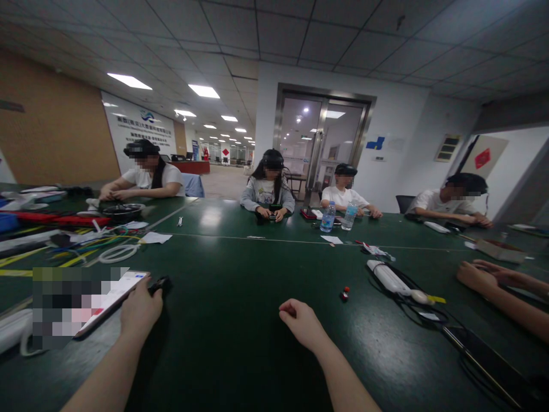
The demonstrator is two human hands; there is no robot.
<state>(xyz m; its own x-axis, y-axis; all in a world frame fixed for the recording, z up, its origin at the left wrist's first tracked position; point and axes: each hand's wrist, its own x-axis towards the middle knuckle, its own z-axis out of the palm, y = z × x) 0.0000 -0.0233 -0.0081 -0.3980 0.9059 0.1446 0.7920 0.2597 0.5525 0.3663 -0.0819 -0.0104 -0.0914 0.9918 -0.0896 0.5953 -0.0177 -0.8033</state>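
Dark green and faintly glossy, the tabletop (240,269) spreads beneath the person's two bare hands. On its left part lies a flat device (114,296) with a lit screen, its near portion blurred into blocks; the visible long edge runs aslant, from lower left up to the far right, so that its clear end points away from the person and toward the left hand (142,309). That hand is beside this end, thumb and fingers a little apart around a small black object (162,284), which juts out past the thumb, its long axis leaning up and to the right; whether the fingers are clamped on it cannot be told. The right hand (303,324) rests well apart, fingers curled together in a loose fist, its inside hidden. Beyond it sits a small red-and-black item (345,294), then a white oblong device (388,277) looped with black cable, and near a co-worker's hands (482,279) a dark slab (484,355) lies slantwise. A white cable coil (118,253) lies past the lit screen. Two water bottles (328,218) stand upright near the far edge, where four seated people (268,191) wear dark headsets (273,159). Behind are metal-framed glass doors (300,134), a lettered wall (137,127) and a panelled ceiling (291,31).
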